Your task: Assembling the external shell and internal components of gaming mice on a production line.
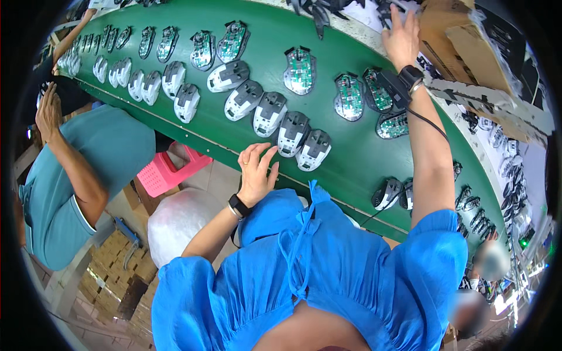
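My left hand is at the near edge of the green work surface, its fingers apart and nothing in them. Its fingertips are beside a white and dark grey computer mouse. Another mouse sits just to the right of that one. My right hand reaches to the far side with fingers stretched out, over dark plastic parts on the white ledge. I cannot make out whether its fingertips touch a part. Below the right wrist lie mouse bases with bare green circuit boards.
More mice and circuit-board bases run in rows to the left. A cardboard box stands at the far right. Mice with cables are by my right elbow. A person in teal works at the left, near a pink stool.
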`<state>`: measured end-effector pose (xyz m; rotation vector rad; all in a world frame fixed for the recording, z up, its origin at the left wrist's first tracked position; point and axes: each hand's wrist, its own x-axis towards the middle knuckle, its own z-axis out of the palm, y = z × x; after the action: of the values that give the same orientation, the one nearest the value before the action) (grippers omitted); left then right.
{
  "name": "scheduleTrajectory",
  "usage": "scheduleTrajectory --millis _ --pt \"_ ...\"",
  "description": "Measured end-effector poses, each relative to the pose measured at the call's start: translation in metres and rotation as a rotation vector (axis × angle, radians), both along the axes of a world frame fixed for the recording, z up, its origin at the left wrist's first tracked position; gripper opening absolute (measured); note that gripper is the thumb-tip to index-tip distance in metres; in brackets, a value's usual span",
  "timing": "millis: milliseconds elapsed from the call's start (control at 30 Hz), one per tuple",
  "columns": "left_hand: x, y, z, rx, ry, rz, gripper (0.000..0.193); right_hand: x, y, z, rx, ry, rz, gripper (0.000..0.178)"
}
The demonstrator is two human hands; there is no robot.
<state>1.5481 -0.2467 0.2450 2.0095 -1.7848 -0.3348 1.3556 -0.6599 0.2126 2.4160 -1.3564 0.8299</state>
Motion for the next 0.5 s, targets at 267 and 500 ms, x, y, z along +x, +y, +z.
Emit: scheduleTrajectory --millis 267,500 --pt "-0.043 -0.040 0.004 0.083 0.074 -0.200 0.083 0.000 0.134 0.054 0.574 -0.281 0.263 0.027" --pt "-0.047 -0.036 -0.036 0.224 0.001 -0.119 0.097 0.015 0.071 0.049 0.610 -0.174 0.238 0.022"
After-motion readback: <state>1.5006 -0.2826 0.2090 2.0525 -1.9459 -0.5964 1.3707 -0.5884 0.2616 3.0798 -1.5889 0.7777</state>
